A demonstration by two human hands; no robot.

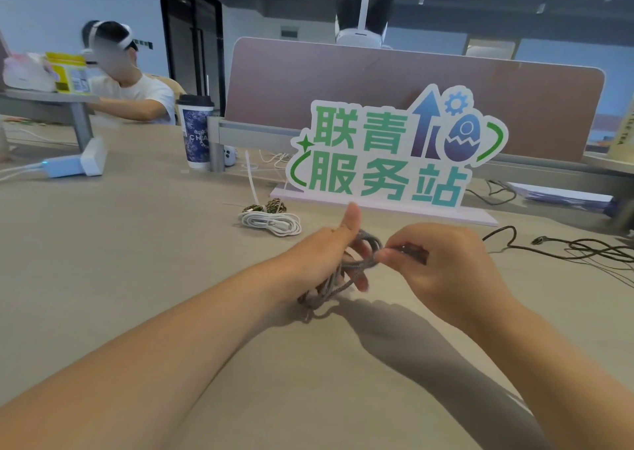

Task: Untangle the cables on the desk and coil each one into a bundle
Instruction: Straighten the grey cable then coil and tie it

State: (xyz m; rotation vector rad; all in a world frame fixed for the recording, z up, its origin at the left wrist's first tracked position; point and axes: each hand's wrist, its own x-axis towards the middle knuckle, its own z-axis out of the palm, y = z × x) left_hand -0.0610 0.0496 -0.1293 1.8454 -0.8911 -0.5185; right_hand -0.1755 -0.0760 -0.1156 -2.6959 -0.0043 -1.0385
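Note:
A grey braided cable (338, 278) is looped several times around my left hand (329, 250), whose thumb points up while the fingers hold the coil just above the desk (137, 261). My right hand (442, 264) pinches the cable's free end right beside the coil. A white cable (271, 223) lies coiled in a bundle on the desk behind my left hand. A thin black cable (549, 249) sprawls loose on the desk to the right.
A standing sign (394, 154) with green characters stands just behind my hands, in front of a brown desk divider (377, 82). A lidded paper cup (196, 130) and a white charger (73, 165) stand at the left. A person with a headset sits at the far left.

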